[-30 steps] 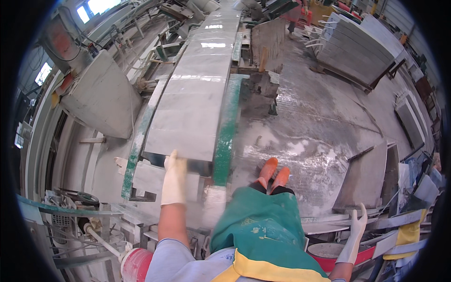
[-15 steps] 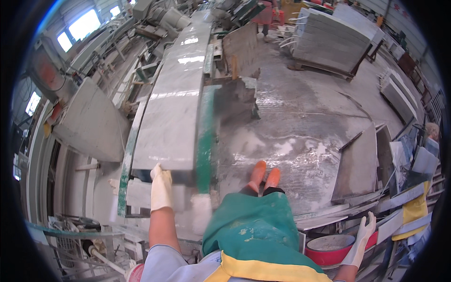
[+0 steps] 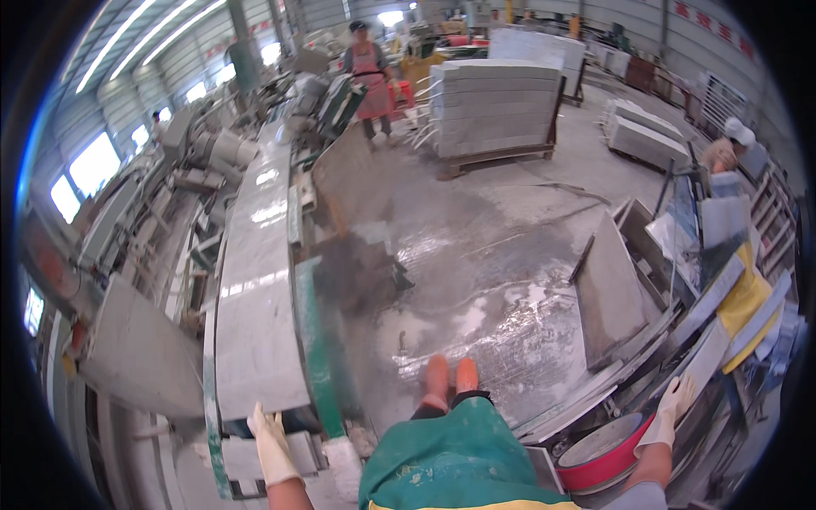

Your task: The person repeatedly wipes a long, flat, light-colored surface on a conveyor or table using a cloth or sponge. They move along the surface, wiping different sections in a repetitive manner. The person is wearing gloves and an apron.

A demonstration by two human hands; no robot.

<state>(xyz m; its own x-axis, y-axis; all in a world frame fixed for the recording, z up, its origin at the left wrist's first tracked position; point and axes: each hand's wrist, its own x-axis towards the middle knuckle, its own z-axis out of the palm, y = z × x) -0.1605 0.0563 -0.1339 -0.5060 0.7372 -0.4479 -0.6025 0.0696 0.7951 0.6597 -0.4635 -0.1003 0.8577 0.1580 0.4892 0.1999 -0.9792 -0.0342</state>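
Observation:
A long grey stone slab [image 3: 259,357] lies on a green-edged machine bed [image 3: 316,357] to my left. My left hand [image 3: 274,446], in a pale glove, is at its near edge. The fingertips touch that edge and look slightly apart. My right hand [image 3: 667,416], also gloved, is out to the right with its fingers apart. It hovers beside a red round tub [image 3: 599,463] and near a long grey stone strip [image 3: 707,361]; whether it touches the strip I cannot tell. Below the left hand sit smaller pale stone pieces [image 3: 302,450].
A large slab [image 3: 140,348] leans at the left. Stone panels [image 3: 616,293] lean at the right, beside a yellow cloth [image 3: 741,293]. Ahead stands a slab stack [image 3: 501,106] on a pallet. One person [image 3: 367,72] stands far ahead; another [image 3: 728,149] is at the right.
My view has lifted, bringing more of the hall and the far person into sight. The left hand stays at the slab's near edge. My right hand has turned and moved forward past the tub.

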